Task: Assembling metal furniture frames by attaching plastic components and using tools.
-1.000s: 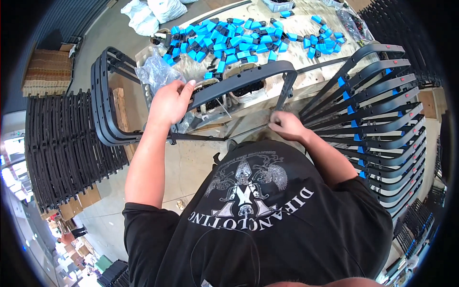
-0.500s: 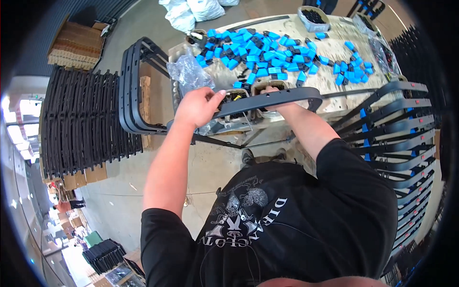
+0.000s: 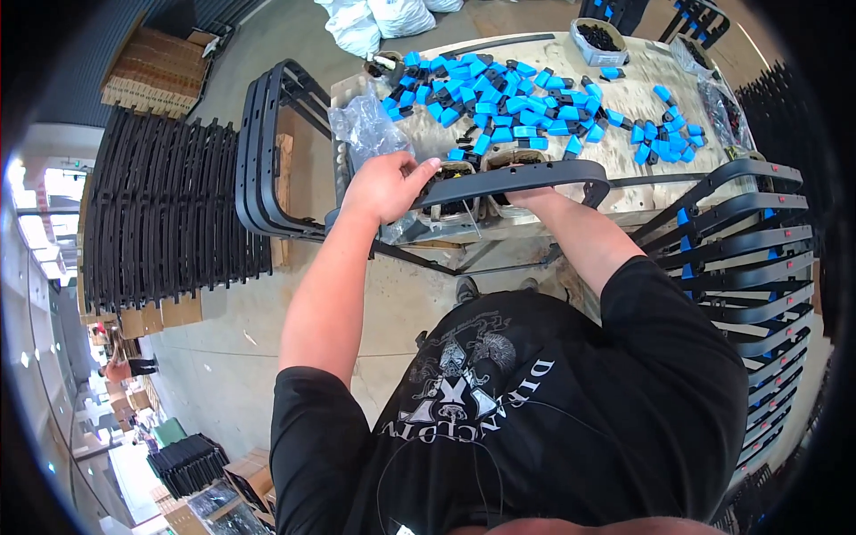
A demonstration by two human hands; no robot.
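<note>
Left hand (image 3: 385, 185) grips the long black curved plastic bar (image 3: 526, 176), lying crosswise; right hand hidden beneath it, grip unclear

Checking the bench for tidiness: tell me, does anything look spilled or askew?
Mostly the blue plastic pieces: they lie scattered loose across the worktable instead of in the small tub. A crumpled clear bag sits beside the left hand. No damage shows.
</note>
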